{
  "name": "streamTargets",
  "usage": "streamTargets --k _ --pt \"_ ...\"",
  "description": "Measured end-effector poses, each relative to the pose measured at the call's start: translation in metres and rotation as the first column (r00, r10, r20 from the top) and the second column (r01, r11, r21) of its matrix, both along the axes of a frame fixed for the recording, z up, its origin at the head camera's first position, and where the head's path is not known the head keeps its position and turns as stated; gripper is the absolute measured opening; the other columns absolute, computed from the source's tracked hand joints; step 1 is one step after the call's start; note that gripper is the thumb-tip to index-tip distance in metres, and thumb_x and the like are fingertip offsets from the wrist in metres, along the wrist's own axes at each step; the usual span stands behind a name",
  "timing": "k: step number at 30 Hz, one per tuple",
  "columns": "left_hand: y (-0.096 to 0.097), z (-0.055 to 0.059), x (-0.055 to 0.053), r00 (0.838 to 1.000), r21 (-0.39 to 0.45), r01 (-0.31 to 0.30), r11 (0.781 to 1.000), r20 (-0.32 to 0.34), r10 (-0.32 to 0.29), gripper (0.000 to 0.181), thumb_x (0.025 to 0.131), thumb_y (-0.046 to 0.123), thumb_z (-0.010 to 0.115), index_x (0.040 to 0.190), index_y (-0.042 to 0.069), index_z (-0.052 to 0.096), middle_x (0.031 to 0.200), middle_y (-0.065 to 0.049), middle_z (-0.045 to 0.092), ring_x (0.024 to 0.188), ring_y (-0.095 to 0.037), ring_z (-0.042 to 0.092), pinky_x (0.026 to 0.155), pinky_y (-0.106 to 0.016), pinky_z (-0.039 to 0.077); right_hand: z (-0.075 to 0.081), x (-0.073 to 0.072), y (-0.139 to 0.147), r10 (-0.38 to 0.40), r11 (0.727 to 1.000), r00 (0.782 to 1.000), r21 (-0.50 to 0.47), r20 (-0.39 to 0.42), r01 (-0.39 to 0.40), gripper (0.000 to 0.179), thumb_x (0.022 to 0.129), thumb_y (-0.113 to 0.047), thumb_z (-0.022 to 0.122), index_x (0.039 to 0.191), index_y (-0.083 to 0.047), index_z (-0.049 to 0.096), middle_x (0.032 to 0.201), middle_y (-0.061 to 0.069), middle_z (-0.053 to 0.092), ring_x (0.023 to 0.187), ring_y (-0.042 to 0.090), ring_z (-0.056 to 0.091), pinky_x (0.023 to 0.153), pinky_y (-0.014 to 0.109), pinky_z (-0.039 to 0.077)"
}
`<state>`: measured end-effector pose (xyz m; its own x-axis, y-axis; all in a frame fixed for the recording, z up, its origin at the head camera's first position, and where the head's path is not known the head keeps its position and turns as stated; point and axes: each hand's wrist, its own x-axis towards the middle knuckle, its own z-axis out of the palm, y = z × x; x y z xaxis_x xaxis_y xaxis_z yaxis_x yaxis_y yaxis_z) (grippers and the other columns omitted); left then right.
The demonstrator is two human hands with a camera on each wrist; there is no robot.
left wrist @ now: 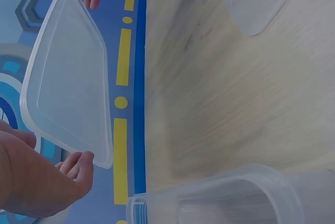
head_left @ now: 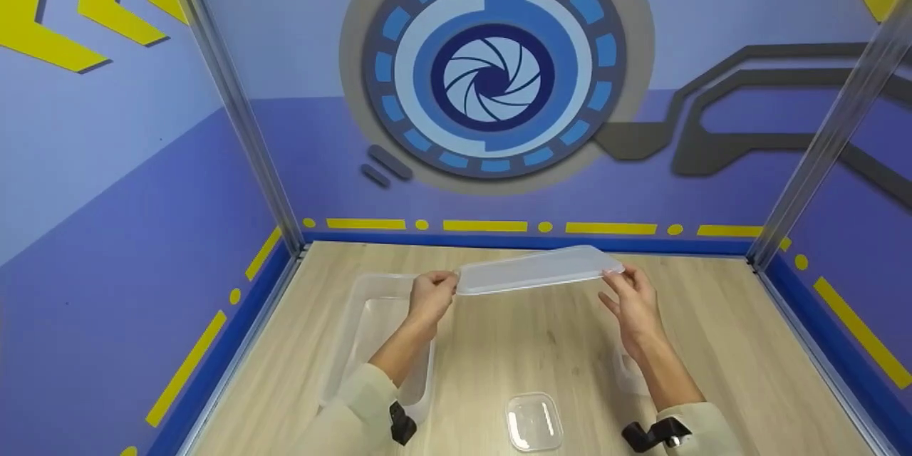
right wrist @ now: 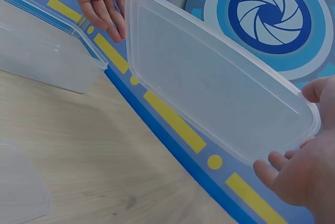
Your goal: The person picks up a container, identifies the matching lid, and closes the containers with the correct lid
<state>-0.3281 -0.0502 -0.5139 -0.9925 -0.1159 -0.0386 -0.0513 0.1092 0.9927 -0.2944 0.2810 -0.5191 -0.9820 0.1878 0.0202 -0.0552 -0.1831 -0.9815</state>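
A large, clear rectangular plastic lid (head_left: pixel 539 271) is held in the air between both hands, tilted with its right end higher in the head view. My left hand (head_left: pixel 432 298) pinches the lid's left end. At the other end, my right hand (head_left: pixel 634 303) grips the corner between thumb and fingers, some fingers spread below the edge. The whole underside panel shows in the right wrist view. Below my left forearm stands a large clear plastic container (head_left: pixel 354 331) without a cover, partly hidden by the arm.
A small clear square lid (head_left: pixel 534 422) lies on the wooden table (head_left: pixel 491 349) near the front. Beside my right forearm sits a small clear container (head_left: pixel 629 374), mostly hidden. Blue panel walls (head_left: pixel 313 157) with metal corner posts bound the table at the back and sides.
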Motion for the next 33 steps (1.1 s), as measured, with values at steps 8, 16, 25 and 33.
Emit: streamTargets --k 8,16,25,33 --pt "-0.006 0.000 -0.001 0.999 0.090 0.031 0.995 0.038 -0.034 0.036 0.103 0.010 0.066 0.127 -0.016 0.061 0.098 -0.014 0.067 0.083 -0.016 0.063 0.077 -0.029 0.060 -0.001 0.001 0.001 0.018 1.000 1.000 0.010 -0.017 -0.017 0.053 0.112 -0.022 0.057 0.156 0.000 0.038 0.137 0.006 0.053 0.123 0.017 0.059 0.111 0.041 0.050" --pt "-0.014 0.000 0.000 0.997 0.023 0.060 0.998 0.048 -0.061 0.047 0.103 0.007 0.067 0.141 -0.017 0.052 0.118 -0.024 0.069 0.096 -0.024 0.071 0.088 -0.035 0.062 -0.001 0.002 0.002 0.035 0.999 0.999 0.015 -0.023 -0.034 0.051 0.110 -0.017 0.060 0.155 0.001 0.042 0.118 0.002 0.059 0.107 0.015 0.063 0.098 0.032 0.056" --pt "-0.023 -0.004 -0.002 0.995 -0.006 0.094 0.996 0.036 -0.094 0.046 0.104 0.007 0.065 0.140 -0.018 0.052 0.106 -0.020 0.070 0.084 -0.019 0.072 0.078 -0.030 0.063 0.002 0.003 0.005 0.051 0.999 0.998 -0.004 -0.023 -0.052 0.045 0.109 -0.005 0.058 0.151 0.005 0.044 0.111 0.003 0.060 0.097 0.014 0.063 0.091 0.029 0.058" --pt "-0.031 -0.001 -0.001 0.984 -0.021 0.166 0.986 0.063 -0.164 0.052 0.112 0.020 0.053 0.155 -0.005 0.040 0.080 -0.008 0.060 0.059 -0.013 0.065 0.061 -0.031 0.063 0.000 0.003 0.007 0.089 0.996 0.996 0.002 -0.017 -0.089 0.048 0.107 0.003 0.055 0.153 0.007 0.041 0.109 0.008 0.057 0.091 0.014 0.064 0.086 0.027 0.059"
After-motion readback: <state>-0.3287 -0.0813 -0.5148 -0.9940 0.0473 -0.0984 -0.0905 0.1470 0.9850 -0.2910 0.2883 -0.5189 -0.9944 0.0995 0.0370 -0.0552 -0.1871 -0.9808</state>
